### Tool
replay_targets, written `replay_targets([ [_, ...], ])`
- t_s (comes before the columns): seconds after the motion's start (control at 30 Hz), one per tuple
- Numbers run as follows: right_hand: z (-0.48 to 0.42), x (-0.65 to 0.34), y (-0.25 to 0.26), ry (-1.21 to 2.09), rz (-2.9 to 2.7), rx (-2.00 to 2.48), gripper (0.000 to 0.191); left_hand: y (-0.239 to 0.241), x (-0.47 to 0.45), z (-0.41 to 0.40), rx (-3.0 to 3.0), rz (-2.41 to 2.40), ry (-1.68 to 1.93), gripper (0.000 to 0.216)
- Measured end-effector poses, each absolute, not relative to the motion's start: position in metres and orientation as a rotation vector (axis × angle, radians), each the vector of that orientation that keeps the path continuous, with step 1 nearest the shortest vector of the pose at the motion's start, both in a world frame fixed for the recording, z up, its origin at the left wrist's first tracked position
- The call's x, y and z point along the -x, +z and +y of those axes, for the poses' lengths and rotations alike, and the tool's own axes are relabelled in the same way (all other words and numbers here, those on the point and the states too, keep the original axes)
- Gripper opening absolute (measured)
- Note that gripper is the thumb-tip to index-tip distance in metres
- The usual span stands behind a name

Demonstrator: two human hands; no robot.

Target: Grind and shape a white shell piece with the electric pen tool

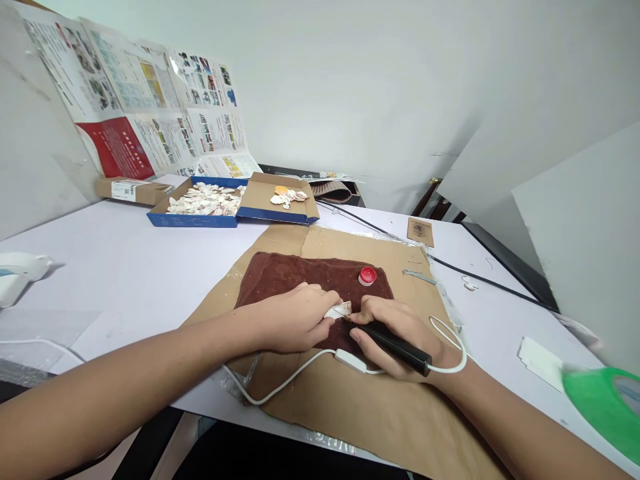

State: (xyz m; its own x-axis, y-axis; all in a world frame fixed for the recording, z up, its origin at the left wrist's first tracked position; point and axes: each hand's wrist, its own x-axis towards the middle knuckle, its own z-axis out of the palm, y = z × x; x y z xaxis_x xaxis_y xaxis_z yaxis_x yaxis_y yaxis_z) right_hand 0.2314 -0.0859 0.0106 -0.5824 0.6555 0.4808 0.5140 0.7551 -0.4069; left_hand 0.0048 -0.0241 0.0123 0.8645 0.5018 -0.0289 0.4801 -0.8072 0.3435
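Note:
Over a dark brown cloth (280,277), my left hand (307,317) is closed on a small white piece that looks like a shell (339,311). My right hand (395,330) grips a black corded pen tool (395,345), its tip touching or very close to the shell. A white cord runs from the back of the tool, with an inline switch (350,361) lying below the hands. Just beyond them on the cloth stands a small round pot (367,276) with red inside. My fingers partly hide the shell.
Brown cardboard (320,393) lies under the cloth. At the back, a blue box (193,219) holds many white shells; several more lie on its open lid (260,200). Metal tweezers (420,275) and a black cable (480,275) are at right, with a green round object (600,407) nearer.

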Motion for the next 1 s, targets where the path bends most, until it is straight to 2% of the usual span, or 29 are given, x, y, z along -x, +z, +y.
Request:
replay_targets([
  [0.33, -0.091, -0.219, 0.0, -0.018, -2.394, 0.754, 0.014, 0.009, -0.007, -0.024, -2.682, 0.691, 0.109, 0.017],
  [1.0, -0.095, -0.204, -0.003, -0.07, -2.291, 0.88, 0.012, 0.009, -0.008, -0.028, -2.72, 0.728, 0.142, 0.03],
])
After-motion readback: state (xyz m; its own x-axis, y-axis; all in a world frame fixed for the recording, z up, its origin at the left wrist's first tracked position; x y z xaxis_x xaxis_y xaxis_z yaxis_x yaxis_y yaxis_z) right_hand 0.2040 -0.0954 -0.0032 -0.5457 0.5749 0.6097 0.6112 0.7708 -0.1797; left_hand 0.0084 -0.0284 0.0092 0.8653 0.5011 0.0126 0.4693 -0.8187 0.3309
